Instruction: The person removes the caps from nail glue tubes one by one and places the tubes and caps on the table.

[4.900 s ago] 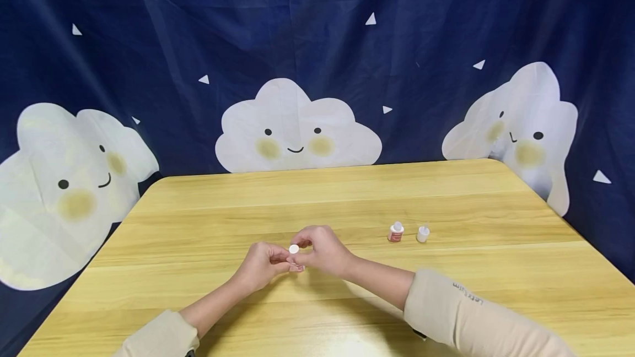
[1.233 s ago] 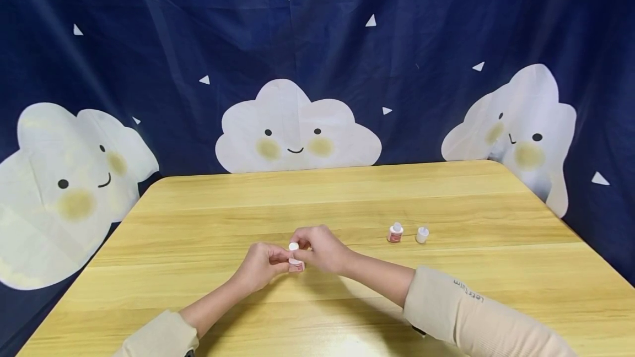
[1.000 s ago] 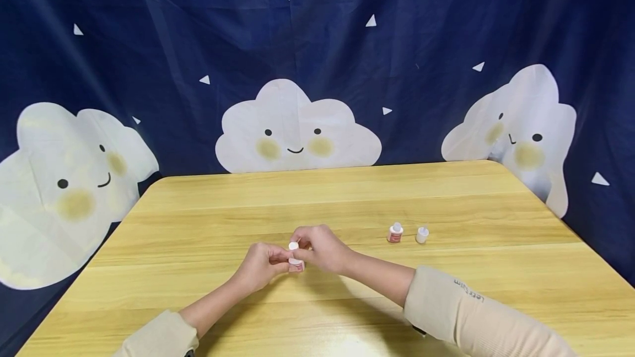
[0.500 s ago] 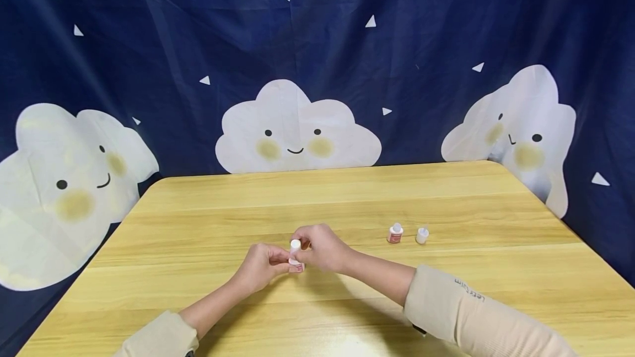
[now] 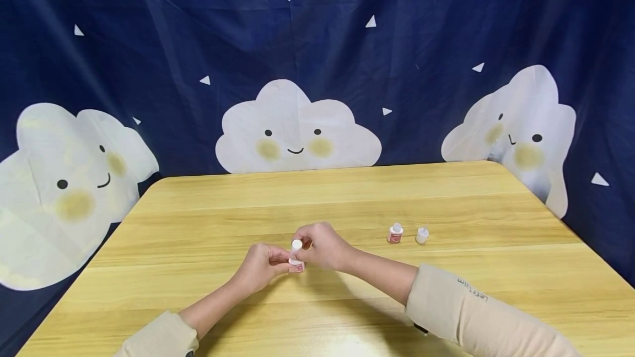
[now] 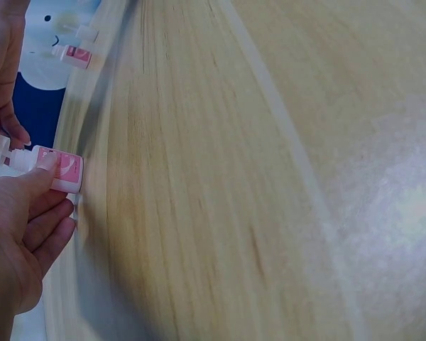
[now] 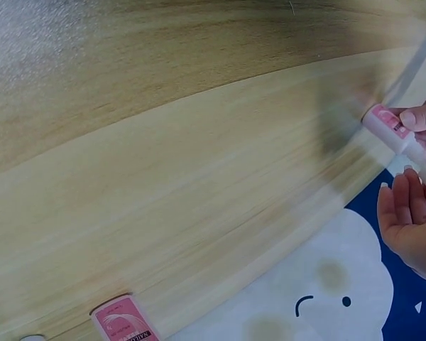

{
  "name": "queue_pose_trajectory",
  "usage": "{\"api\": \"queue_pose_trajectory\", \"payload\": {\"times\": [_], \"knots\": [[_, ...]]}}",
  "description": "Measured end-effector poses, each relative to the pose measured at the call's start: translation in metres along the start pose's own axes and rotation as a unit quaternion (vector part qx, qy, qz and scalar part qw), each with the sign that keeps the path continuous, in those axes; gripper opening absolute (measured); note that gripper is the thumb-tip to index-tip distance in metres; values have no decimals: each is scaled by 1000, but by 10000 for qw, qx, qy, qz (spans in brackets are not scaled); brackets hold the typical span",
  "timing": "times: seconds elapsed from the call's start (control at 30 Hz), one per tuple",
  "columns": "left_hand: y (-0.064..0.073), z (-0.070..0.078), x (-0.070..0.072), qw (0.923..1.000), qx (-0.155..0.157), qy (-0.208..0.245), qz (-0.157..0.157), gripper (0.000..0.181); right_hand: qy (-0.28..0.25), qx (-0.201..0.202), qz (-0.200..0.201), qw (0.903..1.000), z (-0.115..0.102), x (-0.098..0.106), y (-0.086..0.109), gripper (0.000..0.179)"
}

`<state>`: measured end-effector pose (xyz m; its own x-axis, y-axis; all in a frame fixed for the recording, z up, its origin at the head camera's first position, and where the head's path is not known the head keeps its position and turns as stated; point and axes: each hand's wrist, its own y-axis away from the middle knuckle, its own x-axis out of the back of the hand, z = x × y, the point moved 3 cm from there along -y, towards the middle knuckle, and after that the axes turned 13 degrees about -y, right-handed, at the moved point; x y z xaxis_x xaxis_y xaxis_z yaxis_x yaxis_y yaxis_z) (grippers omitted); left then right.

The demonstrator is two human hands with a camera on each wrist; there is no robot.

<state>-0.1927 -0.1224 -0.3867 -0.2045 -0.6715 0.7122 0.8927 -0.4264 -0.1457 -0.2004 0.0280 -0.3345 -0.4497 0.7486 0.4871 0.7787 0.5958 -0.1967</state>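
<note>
Between the two hands near the table's middle stands a small white nail glue bottle (image 5: 296, 268) with a pink label. My left hand (image 5: 263, 264) pinches its body between thumb and fingers; in the left wrist view the thumb lies across the label (image 6: 67, 169). My right hand (image 5: 323, 247) holds the bottle's white cap (image 5: 296, 244) from the other side. A narrow pale neck (image 6: 18, 160) shows between cap and bottle in the left wrist view. The right wrist view shows the bottle tilted in frame, its base close to the wood.
On the wooden table (image 5: 238, 208), to the right, stands a second bottle (image 5: 395, 234) with a pink label and bare translucent nozzle. A loose white cap (image 5: 422, 236) sits beside it. A dark blue curtain (image 5: 317, 43) with clouds hangs behind the far edge.
The cap in my right hand has shifted slightly up and right, and more of it shows. The left hand and the bottle have stayed in place. The second bottle and loose cap have not moved.
</note>
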Motion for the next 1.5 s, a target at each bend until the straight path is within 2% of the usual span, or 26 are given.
{"api": "queue_pose_trajectory", "payload": {"times": [0.23,0.5,0.73,1.07,1.5], "knots": [[0,0,-1,10000,-9,34,24,18,-79,-94,-34,9999,-1,1,0,2],[-1,0,-1,10000,17,21,60,16,38,24,-12,10000,-3,2,-1,4],[-1,-1,0,9999,-91,21,54,15,201,6,-199,9996,-5,4,0,16],[-1,-2,1,9999,-97,70,11,16,381,66,-403,9984,-9,12,-1,8],[0,-2,0,10000,23,1,35,18,822,-18,-501,9954,-13,18,0,9]]}}
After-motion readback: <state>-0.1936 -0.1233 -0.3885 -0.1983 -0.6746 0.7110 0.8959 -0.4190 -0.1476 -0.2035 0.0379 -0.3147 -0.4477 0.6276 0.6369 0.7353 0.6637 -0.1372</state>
